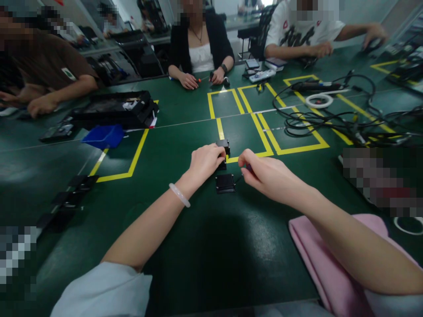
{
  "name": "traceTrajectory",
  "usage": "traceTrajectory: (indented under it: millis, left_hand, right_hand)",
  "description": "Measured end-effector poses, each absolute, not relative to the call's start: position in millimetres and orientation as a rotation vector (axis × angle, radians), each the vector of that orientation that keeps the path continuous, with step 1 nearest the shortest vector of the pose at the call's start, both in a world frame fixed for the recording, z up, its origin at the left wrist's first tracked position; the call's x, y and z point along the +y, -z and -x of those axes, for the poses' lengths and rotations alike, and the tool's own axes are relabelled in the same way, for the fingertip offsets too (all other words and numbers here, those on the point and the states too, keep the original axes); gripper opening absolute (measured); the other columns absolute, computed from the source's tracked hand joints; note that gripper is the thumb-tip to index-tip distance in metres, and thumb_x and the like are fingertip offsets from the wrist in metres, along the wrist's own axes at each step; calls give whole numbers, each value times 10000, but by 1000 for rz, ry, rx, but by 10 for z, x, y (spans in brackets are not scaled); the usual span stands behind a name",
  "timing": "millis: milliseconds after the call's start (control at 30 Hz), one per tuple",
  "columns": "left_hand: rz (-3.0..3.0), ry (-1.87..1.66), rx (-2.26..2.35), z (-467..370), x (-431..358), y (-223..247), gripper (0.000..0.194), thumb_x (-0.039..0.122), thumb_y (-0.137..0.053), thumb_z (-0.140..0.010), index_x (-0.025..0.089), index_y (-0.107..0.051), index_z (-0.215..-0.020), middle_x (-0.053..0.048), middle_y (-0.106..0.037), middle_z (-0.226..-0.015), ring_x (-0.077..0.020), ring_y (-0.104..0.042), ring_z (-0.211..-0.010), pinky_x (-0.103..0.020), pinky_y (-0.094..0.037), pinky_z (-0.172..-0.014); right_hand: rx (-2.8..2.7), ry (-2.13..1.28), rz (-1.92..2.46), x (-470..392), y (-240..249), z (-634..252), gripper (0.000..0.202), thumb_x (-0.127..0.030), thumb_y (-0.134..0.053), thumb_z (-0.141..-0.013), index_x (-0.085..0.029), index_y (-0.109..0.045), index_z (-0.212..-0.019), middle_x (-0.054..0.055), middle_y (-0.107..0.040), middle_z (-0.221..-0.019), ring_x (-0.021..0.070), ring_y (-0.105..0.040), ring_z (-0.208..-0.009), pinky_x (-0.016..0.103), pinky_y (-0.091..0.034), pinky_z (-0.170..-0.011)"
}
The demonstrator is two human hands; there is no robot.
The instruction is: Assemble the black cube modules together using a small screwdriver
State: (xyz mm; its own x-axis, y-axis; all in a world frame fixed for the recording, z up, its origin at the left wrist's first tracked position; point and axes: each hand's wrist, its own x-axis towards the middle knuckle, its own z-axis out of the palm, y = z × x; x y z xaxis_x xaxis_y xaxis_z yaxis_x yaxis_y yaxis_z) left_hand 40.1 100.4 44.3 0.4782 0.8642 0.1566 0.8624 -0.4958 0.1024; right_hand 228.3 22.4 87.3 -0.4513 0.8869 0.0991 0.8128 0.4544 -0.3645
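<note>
Her left hand (pixel 206 160) gripped a small black block (pixel 223 146) on the green table (pixel 185 246), the right hand (pixel 264 174) pinched something tiny, and I feared the flat black module (pixel 225 183) between them might get knocked aside.

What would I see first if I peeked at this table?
Two bare arms meet at mid-table: the left hand grips a small black box, with a flat black part just below. The right hand pinches something tiny beside it. Bright yellow tape boxes mark the green table.
</note>
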Motion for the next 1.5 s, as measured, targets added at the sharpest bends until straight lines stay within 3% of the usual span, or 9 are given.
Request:
traceTrajectory:
  millis: [200,467,667,800,933,1233,1500]
  left_hand:
    - [-2689,-488,1510,-468,818,-302,144,263,-475,-913,227,-612,-936,-28,-649,-1051,-207,-565,-969,-291,-449,-699]
    - [-2766,-165,1036,-164,1058,-432,104,229,-510,-884,194,-608,-891,-32,-643,-927,-179,-591,-878,-291,-463,-760]
    - [-2656,-404,1392,-88,903,-343,110,274,-533,-880,210,-622,-874,-61,-545,-1290,-260,-518,-1160,-419,-461,-915]
    - [-2763,-243,1400,-82,874,-299,127,240,-504,-888,197,-623,-884,-77,-552,-1302,-272,-546,-1133,-432,-491,-881]
    - [-2891,-102,1109,168,1045,-354,123,220,-517,-880,179,-619,-824,-55,-557,-1319,-242,-537,-1176,-418,-450,-973]
    - [-2762,-669,1405,174,957,-168,165,270,-484,-922,189,-627,-931,-41,-645,-1085,-182,-598,-983,-330,-496,-827]
    - [-2852,-777,1394,141,979,-1,200,284,-469,-934,198,-646,-967,-29,-671,-1100,-174,-619,-958,-323,-487,-816]
  right_hand:
    - [-2451,-354,1492,203,-883,-2254,160,-261,-340,-915,-191,-462,-993,13,-611,-747,143,-551,-614,242,-302,-570]
    - [-2443,-317,1502,190,-870,-2254,142,-250,-382,-896,-199,-450,-1010,-3,-615,-744,138,-541,-590,240,-283,-555]
    - [-2488,-179,1525,170,-854,-2194,202,-345,-348,-945,-200,-488,-948,13,-654,-757,160,-594,-625,254,-264,-542]
    - [-2500,-127,1571,179,-845,-2185,242,-371,-345,-954,-191,-504,-976,19,-669,-749,173,-612,-630,258,-257,-536]
    - [-2504,-143,1571,175,-852,-2190,248,-367,-337,-957,-189,-509,-972,23,-671,-761,170,-613,-634,253,-259,-535]
    - [-2491,-193,1557,176,-869,-2181,211,-336,-355,-952,-187,-502,-976,19,-674,-785,163,-607,-638,249,-275,-542]
    - [-2484,-193,1544,185,-845,-2196,201,-339,-365,-948,-192,-502,-960,12,-667,-767,164,-612,-639,248,-278,-544]
